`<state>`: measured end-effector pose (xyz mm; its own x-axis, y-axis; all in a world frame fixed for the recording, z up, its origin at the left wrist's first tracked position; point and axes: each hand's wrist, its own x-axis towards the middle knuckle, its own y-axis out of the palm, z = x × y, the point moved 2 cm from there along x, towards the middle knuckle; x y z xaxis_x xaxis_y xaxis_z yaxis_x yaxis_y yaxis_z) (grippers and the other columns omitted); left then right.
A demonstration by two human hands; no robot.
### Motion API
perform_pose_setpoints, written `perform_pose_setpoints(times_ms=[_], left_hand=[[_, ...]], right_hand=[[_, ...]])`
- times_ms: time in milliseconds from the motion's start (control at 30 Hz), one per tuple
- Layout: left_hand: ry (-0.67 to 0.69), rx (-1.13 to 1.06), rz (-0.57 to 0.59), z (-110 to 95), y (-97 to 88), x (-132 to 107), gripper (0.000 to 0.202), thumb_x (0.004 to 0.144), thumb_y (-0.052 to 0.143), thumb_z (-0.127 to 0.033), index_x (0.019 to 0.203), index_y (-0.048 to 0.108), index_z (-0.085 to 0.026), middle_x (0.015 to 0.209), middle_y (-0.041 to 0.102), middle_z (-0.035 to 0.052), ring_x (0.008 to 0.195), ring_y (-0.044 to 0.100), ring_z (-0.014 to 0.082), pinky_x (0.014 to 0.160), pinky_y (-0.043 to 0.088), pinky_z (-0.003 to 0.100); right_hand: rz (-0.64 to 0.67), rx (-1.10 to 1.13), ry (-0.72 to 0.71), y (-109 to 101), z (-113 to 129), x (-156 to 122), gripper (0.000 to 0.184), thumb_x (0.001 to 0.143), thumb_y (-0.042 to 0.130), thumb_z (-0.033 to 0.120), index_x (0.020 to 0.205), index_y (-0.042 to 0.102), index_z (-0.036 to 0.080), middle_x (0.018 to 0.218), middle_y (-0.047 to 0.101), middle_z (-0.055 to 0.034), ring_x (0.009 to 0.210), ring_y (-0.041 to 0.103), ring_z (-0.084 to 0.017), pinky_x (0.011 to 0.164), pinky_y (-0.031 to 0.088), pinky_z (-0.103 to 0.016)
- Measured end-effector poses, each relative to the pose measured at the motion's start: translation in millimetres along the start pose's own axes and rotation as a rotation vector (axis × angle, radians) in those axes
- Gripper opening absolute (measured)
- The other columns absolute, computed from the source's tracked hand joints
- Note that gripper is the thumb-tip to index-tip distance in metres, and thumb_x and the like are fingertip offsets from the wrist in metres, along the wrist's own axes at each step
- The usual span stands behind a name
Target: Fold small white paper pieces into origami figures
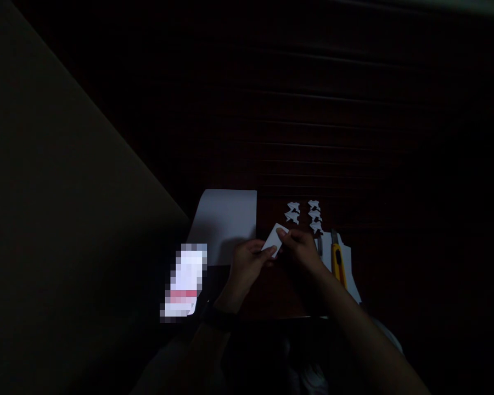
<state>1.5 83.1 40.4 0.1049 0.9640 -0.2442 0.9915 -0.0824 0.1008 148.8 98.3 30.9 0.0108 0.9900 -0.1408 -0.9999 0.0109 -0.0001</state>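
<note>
Both hands hold one small white piece of paper [275,237] just above a dark wooden table [354,164]. My left hand [249,266] pinches its lower left edge with thumb and fingers. My right hand [298,247] pinches its upper right corner. The paper is tilted, with one corner pointing away from me. The scene is very dark.
A white sheet of paper [226,219] lies flat to the left of the hands. Several small folded white paper figures [303,214] sit in two columns behind the hands. A yellow utility knife [337,263] and a pen lie on white paper at the right.
</note>
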Motion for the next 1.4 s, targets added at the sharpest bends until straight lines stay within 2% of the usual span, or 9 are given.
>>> perform_pose_setpoints(times_ms=[200, 267, 367, 433, 600, 767, 933, 1133, 1400], left_hand=[[-0.086, -0.091, 0.131, -4, 3.4, -6, 0.029, 0.067, 0.071, -0.035, 0.083, 0.065, -0.011, 0.082, 0.070, 0.0092, 0.071, 0.067, 0.0182, 0.059, 0.053, 0.026], [-0.089, -0.067, 0.129, -3, 2.9, -6, 0.029, 0.067, 0.071, -0.035, 0.082, 0.065, -0.011, 0.080, 0.069, 0.0091, 0.070, 0.067, 0.0183, 0.057, 0.052, 0.024], [-0.106, 0.009, 0.124, 0, 2.6, -6, 0.030, 0.069, 0.069, -0.037, 0.081, 0.066, -0.010, 0.077, 0.070, 0.0099, 0.067, 0.068, 0.0197, 0.052, 0.051, 0.024], [-0.116, 0.049, 0.137, 1, 3.7, -6, 0.032, 0.072, 0.066, -0.039, 0.083, 0.066, -0.010, 0.080, 0.070, 0.0113, 0.068, 0.068, 0.0210, 0.052, 0.052, 0.025], [-0.130, 0.054, 0.214, 3, 9.1, -5, 0.034, 0.079, 0.058, -0.039, 0.095, 0.065, -0.010, 0.089, 0.070, 0.0145, 0.072, 0.068, 0.0222, 0.054, 0.052, 0.027], [-0.112, 0.055, 0.226, 5, 12.0, -3, 0.031, 0.080, 0.056, -0.037, 0.092, 0.064, -0.009, 0.088, 0.070, 0.0148, 0.070, 0.068, 0.0211, 0.052, 0.051, 0.025], [-0.102, 0.090, 0.237, 7, 14.8, -1, 0.028, 0.080, 0.056, -0.034, 0.092, 0.063, -0.009, 0.086, 0.070, 0.0145, 0.069, 0.068, 0.0209, 0.051, 0.051, 0.025], [-0.107, 0.117, 0.259, 12, 17.7, 2, 0.033, 0.080, 0.055, -0.039, 0.093, 0.063, -0.009, 0.085, 0.070, 0.0147, 0.068, 0.068, 0.0218, 0.050, 0.051, 0.026], [-0.246, -0.023, 0.315, 0, 24.9, -3, 0.034, 0.080, 0.057, -0.038, 0.095, 0.060, -0.009, 0.083, 0.071, 0.0158, 0.068, 0.069, 0.0225, 0.052, 0.052, 0.027]], right_hand=[[-0.048, 0.129, -0.005, -2, 2, -1, 0.035, 0.066, 0.069, 0.045, 0.053, 0.055, 0.016, 0.050, 0.051, 0.0027, 0.046, 0.046, -0.010, 0.046, 0.034, -0.024], [-0.012, 0.188, 0.009, 1, 5, -2, 0.027, 0.060, 0.074, 0.040, 0.067, 0.062, 0.017, 0.058, 0.057, 0.0020, 0.051, 0.052, -0.012, 0.049, 0.038, -0.024], [0.047, 0.293, 0.046, 5, 9, -4, 0.050, 0.053, 0.079, 0.033, 0.098, 0.062, 0.021, 0.073, 0.064, -0.0004, 0.061, 0.058, -0.016, 0.056, 0.044, -0.027], [0.052, 0.316, 0.051, 5, 9, -3, 0.057, 0.052, 0.080, 0.029, 0.105, 0.060, 0.022, 0.069, 0.062, 0.0009, 0.058, 0.057, -0.015, 0.055, 0.044, -0.027], [0.072, 0.401, 0.075, 2, 3, -2, 0.059, 0.052, 0.079, 0.019, 0.107, 0.059, 0.024, 0.066, 0.058, 0.0037, 0.059, 0.054, -0.012, 0.056, 0.043, -0.024], [0.126, 0.486, 0.149, 2, 0, -2, 0.063, 0.050, 0.079, 0.016, 0.108, 0.058, 0.025, 0.072, 0.059, 0.0031, 0.062, 0.055, -0.012, 0.057, 0.043, -0.024], [0.138, 0.500, 0.162, 3, 0, -4, 0.060, 0.050, 0.079, 0.016, 0.107, 0.059, 0.023, 0.071, 0.058, 0.0032, 0.062, 0.053, -0.011, 0.056, 0.042, -0.023], [0.013, 0.481, 0.116, 0, -7, -3, 0.056, 0.050, 0.078, 0.014, 0.101, 0.058, 0.021, 0.066, 0.056, 0.0044, 0.057, 0.051, -0.011, 0.051, 0.039, -0.023], [-0.124, 0.471, 0.025, -6, 1, -2, 0.052, 0.047, 0.078, 0.015, 0.093, 0.055, 0.023, 0.074, 0.057, 0.0040, 0.059, 0.053, -0.012, 0.054, 0.041, -0.024]])
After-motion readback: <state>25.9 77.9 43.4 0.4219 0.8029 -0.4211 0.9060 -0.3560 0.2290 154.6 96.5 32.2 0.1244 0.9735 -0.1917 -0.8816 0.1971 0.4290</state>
